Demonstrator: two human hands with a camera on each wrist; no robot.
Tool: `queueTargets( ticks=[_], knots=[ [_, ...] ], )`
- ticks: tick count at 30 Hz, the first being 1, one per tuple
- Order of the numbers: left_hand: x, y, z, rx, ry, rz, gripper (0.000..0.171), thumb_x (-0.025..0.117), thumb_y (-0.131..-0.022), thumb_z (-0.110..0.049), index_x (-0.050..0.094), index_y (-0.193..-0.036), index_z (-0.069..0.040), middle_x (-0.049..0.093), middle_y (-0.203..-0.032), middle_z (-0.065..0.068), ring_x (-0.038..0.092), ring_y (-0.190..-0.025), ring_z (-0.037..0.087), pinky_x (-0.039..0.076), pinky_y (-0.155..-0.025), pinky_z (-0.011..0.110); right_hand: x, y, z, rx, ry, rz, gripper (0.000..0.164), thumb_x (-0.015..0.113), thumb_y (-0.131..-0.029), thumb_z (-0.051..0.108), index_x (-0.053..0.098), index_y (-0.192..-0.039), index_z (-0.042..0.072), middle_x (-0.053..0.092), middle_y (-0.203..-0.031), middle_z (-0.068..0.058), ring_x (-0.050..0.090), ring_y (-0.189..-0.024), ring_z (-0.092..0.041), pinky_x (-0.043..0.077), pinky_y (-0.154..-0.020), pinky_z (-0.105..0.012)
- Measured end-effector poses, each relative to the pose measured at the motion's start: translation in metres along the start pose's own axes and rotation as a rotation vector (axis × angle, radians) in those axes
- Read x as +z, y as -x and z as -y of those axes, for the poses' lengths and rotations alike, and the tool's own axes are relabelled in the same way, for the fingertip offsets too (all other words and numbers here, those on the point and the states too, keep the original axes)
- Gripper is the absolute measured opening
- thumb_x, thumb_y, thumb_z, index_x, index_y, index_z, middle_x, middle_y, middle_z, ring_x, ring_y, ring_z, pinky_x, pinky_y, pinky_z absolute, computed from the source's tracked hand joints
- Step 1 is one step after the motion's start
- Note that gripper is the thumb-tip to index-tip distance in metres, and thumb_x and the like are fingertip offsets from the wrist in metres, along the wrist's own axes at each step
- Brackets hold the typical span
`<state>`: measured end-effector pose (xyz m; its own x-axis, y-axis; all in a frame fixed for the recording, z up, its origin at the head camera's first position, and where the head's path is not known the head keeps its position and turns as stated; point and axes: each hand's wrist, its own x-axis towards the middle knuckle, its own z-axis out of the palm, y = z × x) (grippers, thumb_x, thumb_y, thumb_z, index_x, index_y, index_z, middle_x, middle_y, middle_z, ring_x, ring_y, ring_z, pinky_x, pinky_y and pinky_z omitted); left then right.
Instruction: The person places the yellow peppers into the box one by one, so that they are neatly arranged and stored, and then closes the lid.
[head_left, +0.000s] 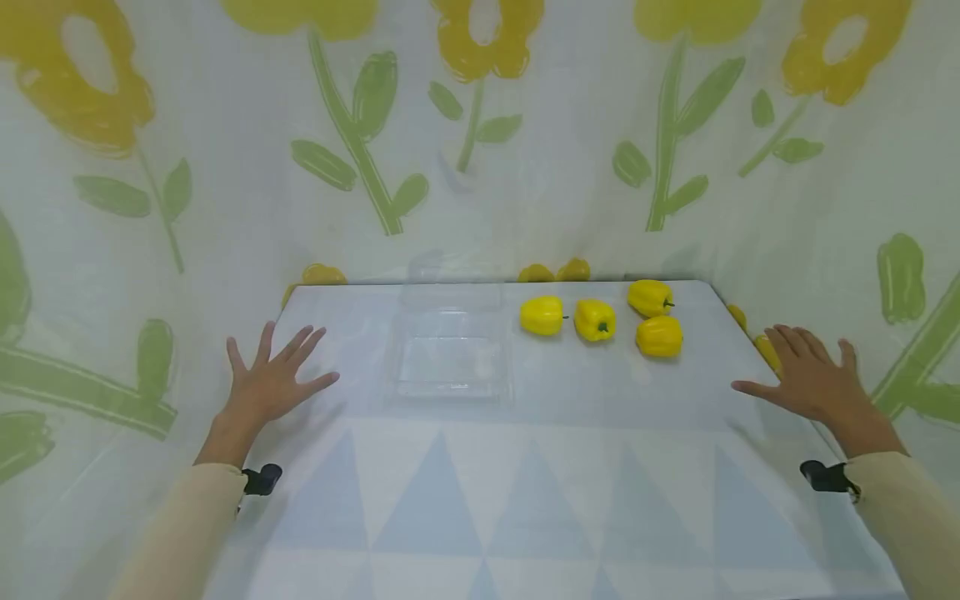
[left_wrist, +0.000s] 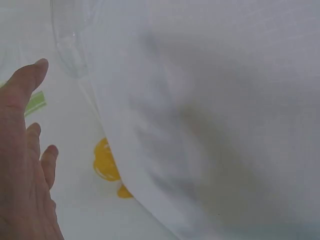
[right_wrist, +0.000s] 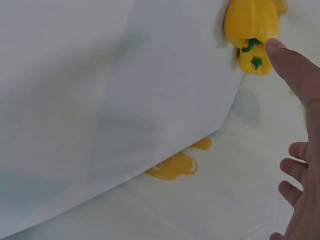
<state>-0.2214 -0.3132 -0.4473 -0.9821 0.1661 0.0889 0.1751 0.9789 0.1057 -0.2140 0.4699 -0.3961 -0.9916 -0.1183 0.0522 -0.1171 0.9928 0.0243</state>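
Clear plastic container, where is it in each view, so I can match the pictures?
Head: clear plastic container left of middle, near the far edge of the tabletop.
Left wrist: upper left, cut off by the frame's top.
Right wrist: not in it.
Shared landmark: the tabletop's edge.

Left sleeve (head_left: 176, 533) and right sleeve (head_left: 903, 517) were plain cream, ending just behind left hand (head_left: 272, 387) and right hand (head_left: 816, 382). Small black rounded unit (head_left: 262, 480) jutted thumb-side from left sleeve's end; matching black unit (head_left: 823, 476) from right.
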Motion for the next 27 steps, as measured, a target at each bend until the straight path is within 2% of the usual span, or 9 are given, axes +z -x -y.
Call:
queueTargets(
  ticks=[4,8,11,14,18,21,24,27],
  knots=[
    [0.005,-0.001,-0.002,-0.003,0.023,-0.024,0.086,0.043,-0.092,-0.074,0.015,-0.161,-0.033,0.031,-0.161,0.012,0.004,-0.147,0.048,-0.019,-0.102,0.072,0.002,-0.001,0.011,-0.009,-0.029,-0.003,0.116,0.061,-0.084,0.072,0.017,-0.154,-0.01,0.021,-0.154,-0.034,0.019,-0.134,-0.051,0.0,-0.1,-0.076],
    [0.012,-0.006,-0.005,0.008,0.039,-0.072,0.084,0.047,-0.093,-0.07,0.02,-0.161,-0.029,0.037,-0.155,0.018,0.024,-0.139,0.048,0.008,-0.105,0.074,0.005,-0.004,0.02,-0.02,-0.06,-0.033,0.114,0.063,-0.085,0.07,0.02,-0.153,-0.011,0.024,-0.153,-0.034,0.021,-0.133,-0.052,0.007,-0.099,-0.075],
    [0.018,-0.009,-0.009,0.017,0.072,-0.072,0.082,0.047,-0.095,-0.068,0.021,-0.161,-0.025,0.034,-0.156,0.02,0.031,-0.134,0.05,0.025,-0.1,0.074,0.009,-0.008,0.026,-0.015,-0.078,-0.038,0.114,0.064,-0.084,0.07,0.021,-0.152,-0.011,0.026,-0.151,-0.035,0.022,-0.132,-0.054,0.009,-0.098,-0.075],
    [0.02,-0.009,-0.011,0.005,0.135,-0.04,0.084,0.045,-0.096,-0.068,0.016,-0.162,-0.026,0.026,-0.161,0.018,0.032,-0.134,0.052,0.035,-0.093,0.073,0.012,-0.013,0.031,0.003,-0.09,-0.04,0.113,0.064,-0.083,0.071,0.024,-0.151,-0.01,0.027,-0.149,-0.037,0.023,-0.129,-0.056,0.011,-0.096,-0.075],
    [0.021,-0.006,-0.016,-0.021,0.232,-0.032,0.084,0.045,-0.095,-0.069,0.011,-0.162,-0.03,0.019,-0.164,0.014,0.031,-0.136,0.053,0.039,-0.088,0.073,0.017,-0.02,0.036,0.015,-0.115,-0.061,0.111,0.065,-0.083,0.071,0.025,-0.151,-0.006,0.029,-0.147,-0.039,0.024,-0.126,-0.058,0.016,-0.091,-0.076],
    [0.024,-0.003,-0.021,-0.023,0.295,-0.04,0.084,0.046,-0.095,-0.069,0.011,-0.162,-0.032,0.018,-0.165,0.011,0.032,-0.139,0.048,0.036,-0.093,0.073,0.023,-0.022,0.04,0.014,-0.128,-0.077,0.108,0.066,-0.083,0.069,0.026,-0.151,-0.004,0.032,-0.145,-0.039,0.025,-0.123,-0.059,0.019,-0.087,-0.076],
    [0.029,0.0,-0.026,-0.018,0.336,-0.048,0.084,0.047,-0.095,-0.069,0.011,-0.162,-0.033,0.019,-0.165,0.01,0.048,-0.13,0.043,0.04,-0.094,0.068,0.028,-0.023,0.046,0.013,-0.137,-0.077,0.107,0.066,-0.083,0.069,0.028,-0.15,-0.005,0.032,-0.145,-0.038,0.025,-0.123,-0.06,0.02,-0.086,-0.076],
    [0.034,0.003,-0.029,-0.02,0.365,-0.063,0.083,0.05,-0.095,-0.066,0.012,-0.161,-0.036,0.021,-0.165,0.007,0.061,-0.108,0.036,0.05,-0.079,0.055,0.03,-0.027,0.053,0.01,-0.151,-0.07,0.106,0.067,-0.083,0.068,0.028,-0.15,-0.005,0.031,-0.147,-0.036,0.024,-0.125,-0.059,0.02,-0.087,-0.076]
  ],
)
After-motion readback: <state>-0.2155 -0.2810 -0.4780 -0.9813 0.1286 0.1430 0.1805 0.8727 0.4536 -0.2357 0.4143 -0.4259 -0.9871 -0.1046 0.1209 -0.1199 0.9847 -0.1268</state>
